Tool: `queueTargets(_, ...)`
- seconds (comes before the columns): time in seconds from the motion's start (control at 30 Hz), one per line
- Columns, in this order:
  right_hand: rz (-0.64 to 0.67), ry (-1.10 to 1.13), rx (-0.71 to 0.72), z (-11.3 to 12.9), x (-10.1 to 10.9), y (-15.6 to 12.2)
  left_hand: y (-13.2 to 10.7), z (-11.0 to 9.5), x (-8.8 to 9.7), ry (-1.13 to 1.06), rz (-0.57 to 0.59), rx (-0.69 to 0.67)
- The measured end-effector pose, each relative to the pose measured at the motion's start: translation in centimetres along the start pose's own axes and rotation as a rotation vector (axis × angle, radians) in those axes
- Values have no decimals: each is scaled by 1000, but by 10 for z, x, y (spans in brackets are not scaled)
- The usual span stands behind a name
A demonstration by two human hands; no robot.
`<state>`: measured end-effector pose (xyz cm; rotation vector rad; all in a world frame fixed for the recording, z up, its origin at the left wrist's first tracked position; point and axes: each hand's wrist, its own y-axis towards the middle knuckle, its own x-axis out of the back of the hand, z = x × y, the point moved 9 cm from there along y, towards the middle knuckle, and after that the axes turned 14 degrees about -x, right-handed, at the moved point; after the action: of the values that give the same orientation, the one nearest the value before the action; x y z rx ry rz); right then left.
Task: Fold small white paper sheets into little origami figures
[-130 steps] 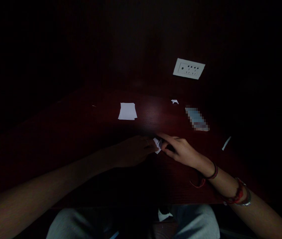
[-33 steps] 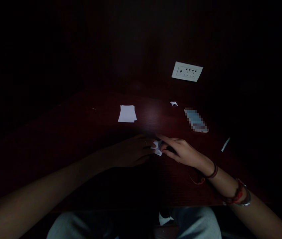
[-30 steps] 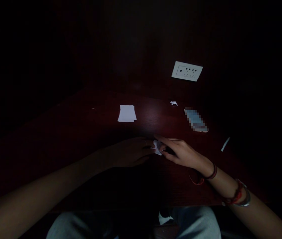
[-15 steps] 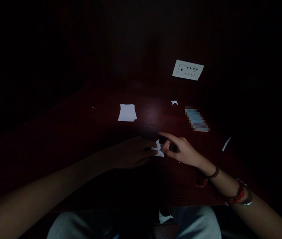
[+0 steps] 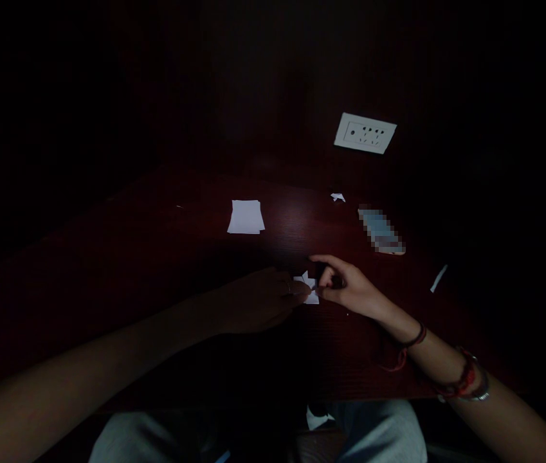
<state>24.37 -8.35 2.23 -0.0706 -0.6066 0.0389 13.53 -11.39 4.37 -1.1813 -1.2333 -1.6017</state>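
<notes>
A small piece of folded white paper (image 5: 312,298) lies on the dark red table, with one pointed flap standing up at its far side. My left hand (image 5: 265,299) reaches in from the left, in shadow, a ring on one finger. Its fingers are held together, tips pressing on the paper and covering its left part. At the right edge of the paper is my right hand (image 5: 347,286), thumb and curled fingers closed at it in a pinch while the index finger points out above. The exact contact there is hard to see.
Beyond my hands sits a stack of white paper squares (image 5: 246,217). A small folded paper shape (image 5: 337,197), a blurred-out phone (image 5: 381,231) and a paper strip (image 5: 438,278) lie to the right. A wall socket (image 5: 365,134) is behind. More white paper (image 5: 318,419) shows below the table edge.
My left fingers have slid a little right across the paper and come together. My right thumb and fingertips have shifted slightly right, toward the paper's edge.
</notes>
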Motion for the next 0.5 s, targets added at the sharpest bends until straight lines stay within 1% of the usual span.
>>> queueTargets(0.3, -2, -31, -76, -4, -2, 1, 2, 0, -5, 9, 63, 9)
queueTargets(0.5, -27, -74, -114, -7, -1, 4, 3, -4, -2, 26, 27, 14)
